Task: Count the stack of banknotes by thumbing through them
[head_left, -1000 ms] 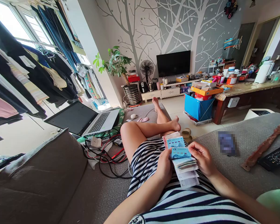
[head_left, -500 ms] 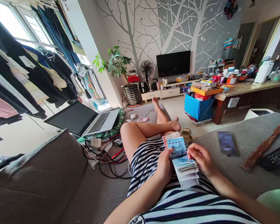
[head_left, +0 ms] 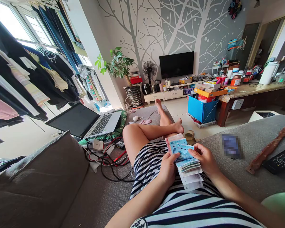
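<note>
A stack of banknotes (head_left: pixel 188 167) lies over my lap, bent in the middle so that its lower ends fan out toward me. My left hand (head_left: pixel 168 167) is closed on the stack, its thumb pressed on a blue note. Behind that note, the edges of pinkish notes stick out at the upper left. My right hand (head_left: pixel 205 158) pinches the right corner of a blue banknote (head_left: pixel 185 147) between thumb and finger. That note slants across the top of the stack. Both hands rest above the striped clothing (head_left: pixel 154 158).
On the left, an open laptop (head_left: pixel 102 125) sits beside tangled cables (head_left: pixel 109 161). A remote control (head_left: pixel 280 161), a brown stick-like object (head_left: pixel 270 148) and a blurred-out purple item (head_left: pixel 231 145) lie on the sofa to my right. A green round object (head_left: pixel 279 205) shows at lower right.
My right hand has moved slightly up and left and now pinches a blue note's corner. A second blue note now shows tilted above the first. My left hand stays put.
</note>
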### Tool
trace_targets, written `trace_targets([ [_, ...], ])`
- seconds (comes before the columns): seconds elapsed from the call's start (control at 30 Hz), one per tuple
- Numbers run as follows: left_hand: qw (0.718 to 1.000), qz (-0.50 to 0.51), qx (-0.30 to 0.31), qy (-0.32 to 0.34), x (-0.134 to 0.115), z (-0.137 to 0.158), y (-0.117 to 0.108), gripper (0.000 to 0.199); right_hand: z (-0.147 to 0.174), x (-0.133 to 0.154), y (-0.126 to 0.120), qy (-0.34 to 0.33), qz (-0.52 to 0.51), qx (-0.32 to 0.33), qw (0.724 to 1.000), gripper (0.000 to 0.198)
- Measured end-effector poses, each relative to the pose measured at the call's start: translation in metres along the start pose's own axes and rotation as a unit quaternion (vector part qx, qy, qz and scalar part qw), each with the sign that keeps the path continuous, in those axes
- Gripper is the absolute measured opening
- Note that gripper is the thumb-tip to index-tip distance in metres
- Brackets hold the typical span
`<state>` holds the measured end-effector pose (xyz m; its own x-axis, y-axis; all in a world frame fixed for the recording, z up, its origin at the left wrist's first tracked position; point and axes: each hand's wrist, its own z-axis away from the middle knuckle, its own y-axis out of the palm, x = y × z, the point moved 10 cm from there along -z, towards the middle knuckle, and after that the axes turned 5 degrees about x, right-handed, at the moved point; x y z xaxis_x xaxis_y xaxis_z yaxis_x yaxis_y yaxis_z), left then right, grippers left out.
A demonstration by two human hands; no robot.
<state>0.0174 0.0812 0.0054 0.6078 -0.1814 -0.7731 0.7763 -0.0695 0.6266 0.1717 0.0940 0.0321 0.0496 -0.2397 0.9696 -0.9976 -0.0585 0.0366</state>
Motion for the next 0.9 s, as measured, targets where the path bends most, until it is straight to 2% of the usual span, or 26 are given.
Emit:
trace_targets([
  [0.23,1.000,0.000,0.006,0.003,0.001,-0.001,0.000,0.037,0.001,0.005,0.002,-0.023,0.005,0.008,1.000,0.055],
  [0.63,0.999,0.013,-0.044,0.007,0.004,-0.005,-0.012,0.036,0.006,0.017,0.006,-0.050,-0.026,0.026,0.998,0.053],
  [0.9,1.000,0.006,-0.026,0.009,0.001,-0.002,-0.006,0.035,0.006,0.016,0.006,-0.057,-0.033,0.026,0.997,0.044],
])
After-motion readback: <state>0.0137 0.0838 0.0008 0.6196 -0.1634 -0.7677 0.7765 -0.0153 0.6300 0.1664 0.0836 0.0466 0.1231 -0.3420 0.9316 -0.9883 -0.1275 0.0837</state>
